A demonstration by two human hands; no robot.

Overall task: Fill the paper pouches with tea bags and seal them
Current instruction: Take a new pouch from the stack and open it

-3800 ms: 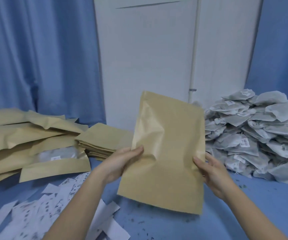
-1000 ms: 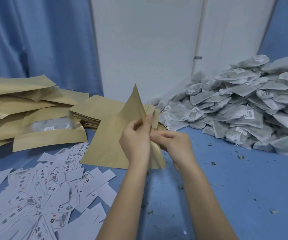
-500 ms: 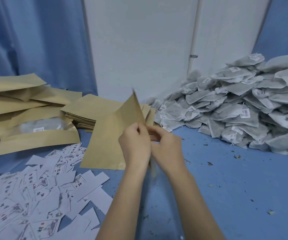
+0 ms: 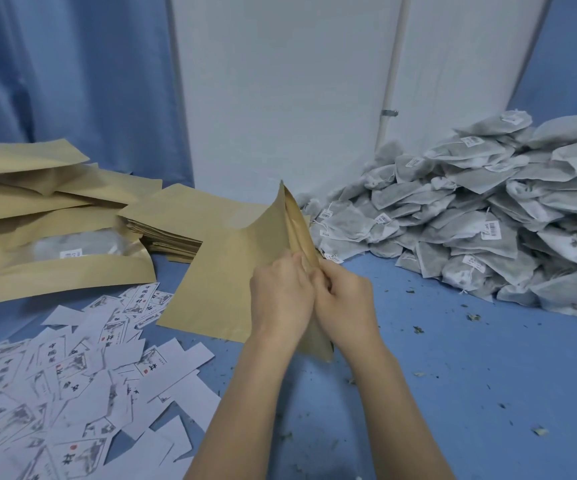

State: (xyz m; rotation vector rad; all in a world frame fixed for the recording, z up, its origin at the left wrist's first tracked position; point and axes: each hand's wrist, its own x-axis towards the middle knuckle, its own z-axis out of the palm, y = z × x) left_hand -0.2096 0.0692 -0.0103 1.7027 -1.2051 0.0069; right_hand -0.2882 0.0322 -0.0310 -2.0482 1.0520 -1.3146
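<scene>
I hold a brown paper pouch [image 4: 224, 271] over the middle of the blue table, turned edge-on toward me. My left hand [image 4: 280, 299] and my right hand [image 4: 346, 299] sit side by side, both pinching its near edge, where the two paper layers are slightly apart. A big heap of grey tea bags [image 4: 481, 230] with white tags lies at the right. A flat stack of pouches [image 4: 176, 223] lies behind the held one.
Puffed-up pouches [image 4: 37, 209], one with a clear window, are piled at the left. Several printed white labels [image 4: 65, 382] are scattered at the front left. Tea crumbs dot the blue table [image 4: 453, 375]. Blue curtains and a white wall stand behind.
Since the first frame the pouch has turned from flat-on to edge-on and dropped lower. Both hands came together at one edge. In the last half second they hardly moved.
</scene>
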